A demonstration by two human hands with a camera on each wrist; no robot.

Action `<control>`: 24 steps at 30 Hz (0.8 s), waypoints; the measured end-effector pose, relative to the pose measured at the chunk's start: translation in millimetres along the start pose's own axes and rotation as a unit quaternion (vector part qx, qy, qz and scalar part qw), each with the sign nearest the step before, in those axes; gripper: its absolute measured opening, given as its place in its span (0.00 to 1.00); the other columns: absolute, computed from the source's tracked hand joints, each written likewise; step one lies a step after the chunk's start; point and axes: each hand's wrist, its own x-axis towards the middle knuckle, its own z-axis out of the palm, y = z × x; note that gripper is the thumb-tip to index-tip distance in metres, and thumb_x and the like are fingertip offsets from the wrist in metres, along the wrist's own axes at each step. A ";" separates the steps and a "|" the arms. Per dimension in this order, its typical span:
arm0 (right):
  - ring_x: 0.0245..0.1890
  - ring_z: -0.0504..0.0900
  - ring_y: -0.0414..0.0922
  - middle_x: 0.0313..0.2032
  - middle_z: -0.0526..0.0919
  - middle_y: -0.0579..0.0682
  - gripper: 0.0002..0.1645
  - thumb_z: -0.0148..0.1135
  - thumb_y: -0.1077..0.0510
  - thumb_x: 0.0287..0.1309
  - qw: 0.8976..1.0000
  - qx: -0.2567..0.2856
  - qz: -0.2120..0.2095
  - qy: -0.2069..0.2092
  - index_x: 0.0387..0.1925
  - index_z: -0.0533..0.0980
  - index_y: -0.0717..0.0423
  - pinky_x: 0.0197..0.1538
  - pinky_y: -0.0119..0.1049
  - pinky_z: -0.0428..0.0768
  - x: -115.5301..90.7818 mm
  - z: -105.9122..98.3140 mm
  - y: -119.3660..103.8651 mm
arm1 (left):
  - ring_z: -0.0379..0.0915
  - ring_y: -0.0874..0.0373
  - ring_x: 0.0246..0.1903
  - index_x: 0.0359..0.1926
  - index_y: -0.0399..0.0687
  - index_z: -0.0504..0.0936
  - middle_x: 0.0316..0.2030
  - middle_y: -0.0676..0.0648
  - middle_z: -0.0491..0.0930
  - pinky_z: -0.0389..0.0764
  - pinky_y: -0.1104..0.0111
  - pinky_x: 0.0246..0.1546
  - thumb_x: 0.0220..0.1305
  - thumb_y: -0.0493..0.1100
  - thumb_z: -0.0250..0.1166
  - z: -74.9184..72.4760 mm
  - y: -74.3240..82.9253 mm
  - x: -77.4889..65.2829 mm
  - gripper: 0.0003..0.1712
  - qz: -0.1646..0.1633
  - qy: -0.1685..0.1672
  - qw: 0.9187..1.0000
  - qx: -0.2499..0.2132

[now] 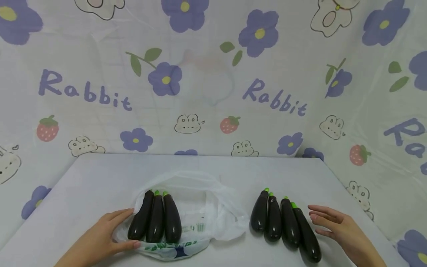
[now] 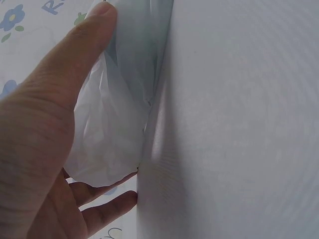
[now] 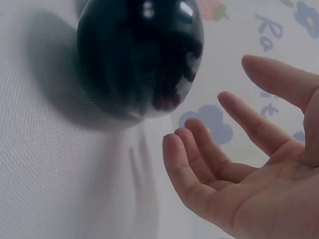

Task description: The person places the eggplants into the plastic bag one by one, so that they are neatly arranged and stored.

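Three dark eggplants with green stem ends lie side by side in the left part of a white plastic bag, which is spread flat with its mouth wide. My left hand rests against the bag's left edge, its thumb along the front rim and its fingers spread behind; in the left wrist view the thumb touches the crumpled plastic. To the right of the bag, several more eggplants lie in a slanting row. Beside the rightmost one, my right hand hovers with loosely bent fingers, apart from the eggplant in the right wrist view.
Everything lies on a white table, whose far edge meets a hanging cloth printed with flowers, rabbits and strawberries. The same cloth runs along the right side. Green and blue print marks the bag's front rim.
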 end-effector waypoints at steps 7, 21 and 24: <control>0.54 0.78 0.43 0.65 0.69 0.61 0.37 0.63 0.51 0.66 0.999 0.023 0.009 -0.032 0.70 0.64 0.63 0.54 0.47 0.79 1.9 -1.9 2.4 | 0.66 0.35 0.59 0.67 0.47 0.72 0.61 0.36 0.70 0.73 0.37 0.49 0.41 0.81 0.66 -0.3 0.9 0.5 0.59 0.001 -0.002 1.000 -0.002; 0.52 0.79 0.45 0.62 0.74 0.58 0.34 0.63 0.53 0.67 0.997 0.040 0.028 -0.063 0.69 0.66 0.63 0.52 0.53 0.79 3.7 -2.9 6.6 | 0.67 0.37 0.58 0.67 0.48 0.72 0.60 0.36 0.71 0.74 0.38 0.48 0.42 0.80 0.66 0.4 -0.7 -1.8 0.58 0.005 0.005 1.000 0.003; 0.53 0.79 0.46 0.62 0.74 0.57 0.34 0.63 0.53 0.67 0.997 0.036 0.028 -0.067 0.69 0.66 0.63 0.52 0.54 0.79 4.4 -2.4 8.6 | 0.67 0.37 0.58 0.67 0.48 0.72 0.60 0.36 0.71 0.74 0.38 0.48 0.42 0.80 0.66 0.8 -0.7 -1.4 0.58 0.004 0.003 1.000 0.002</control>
